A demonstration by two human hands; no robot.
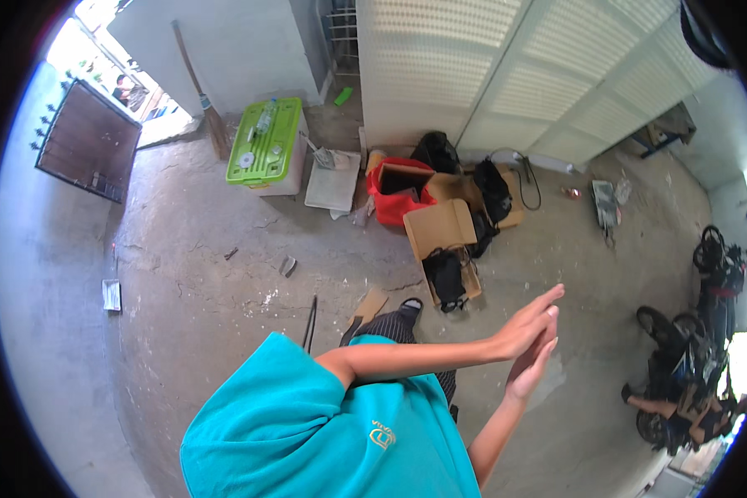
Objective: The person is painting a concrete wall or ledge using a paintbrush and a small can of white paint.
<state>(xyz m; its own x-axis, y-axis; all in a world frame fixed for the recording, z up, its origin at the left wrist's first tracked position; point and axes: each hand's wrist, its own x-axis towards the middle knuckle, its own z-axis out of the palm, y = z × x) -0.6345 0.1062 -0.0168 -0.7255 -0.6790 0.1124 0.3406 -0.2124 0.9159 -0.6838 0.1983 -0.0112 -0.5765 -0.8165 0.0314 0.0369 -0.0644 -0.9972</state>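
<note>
My left hand (529,319) and my right hand (533,365) meet flat, palm against palm, with the fingers stretched out and pointing up and to the right. Neither hand holds anything. My left forearm reaches across from my teal sleeve (307,415). My right forearm rises from the lower edge. Below the hands lies bare concrete floor (556,249). The nearest things are an open cardboard box (440,228) and a black bag (446,278), lying on the floor to the left of the hands.
A red bag (386,195), more cardboard and black bags lie by white folding shutters (506,75). A white bin with a green lid (264,141) and a broom (212,116) stand at the back left. Motorbikes (689,365) are parked right. A dark gate (87,141) hangs left.
</note>
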